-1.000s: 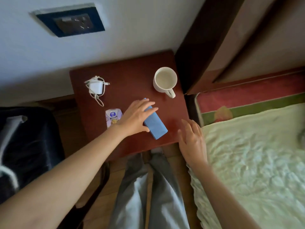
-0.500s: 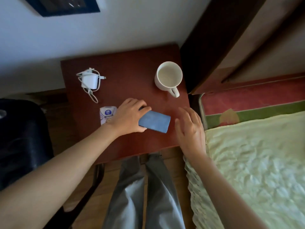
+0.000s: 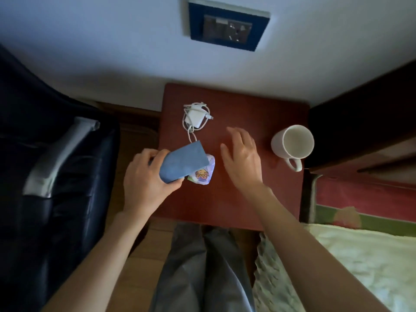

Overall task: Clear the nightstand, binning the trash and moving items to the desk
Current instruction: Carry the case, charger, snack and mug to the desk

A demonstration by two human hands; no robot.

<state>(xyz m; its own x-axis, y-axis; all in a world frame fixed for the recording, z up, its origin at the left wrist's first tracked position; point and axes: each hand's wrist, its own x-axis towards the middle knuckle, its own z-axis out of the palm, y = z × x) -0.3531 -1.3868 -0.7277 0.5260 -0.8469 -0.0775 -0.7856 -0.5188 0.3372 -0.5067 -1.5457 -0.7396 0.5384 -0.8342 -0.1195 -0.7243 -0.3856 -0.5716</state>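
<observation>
A dark suitcase fills the 9 o'clock side of the view and a pale green bed cover lies at 4 o'clock. Between them stands the red-brown nightstand against the wall, with a wall socket at 12 o'clock above it.

Both bare forearms rise from the bottom edge. The left one angles up from 7 o'clock, its wrist bent so the left hand sits over the nightstand's 9 o'clock edge. The right one comes up from 5 o'clock, and the right hand hangs palm-down over the middle of the top.

Half a second ago the blue case lay flat on the wood under the left hand; it is now lifted and tilted, carried toward the left edge. The right hand has moved from the bed-side edge to the centre.

The left hand is closed around the lower end of the blue case, thumb on one side and fingers on the other. The right hand is spread wide with fingers loosely fanned, holding nothing; whether it touches the wood cannot be told.

A white mug stands at 3 o'clock on the nightstand, handle toward the viewer. A white charger with its cable looped around it lies at 11 o'clock. A small printed packet lies partly hidden beneath the raised case.
</observation>
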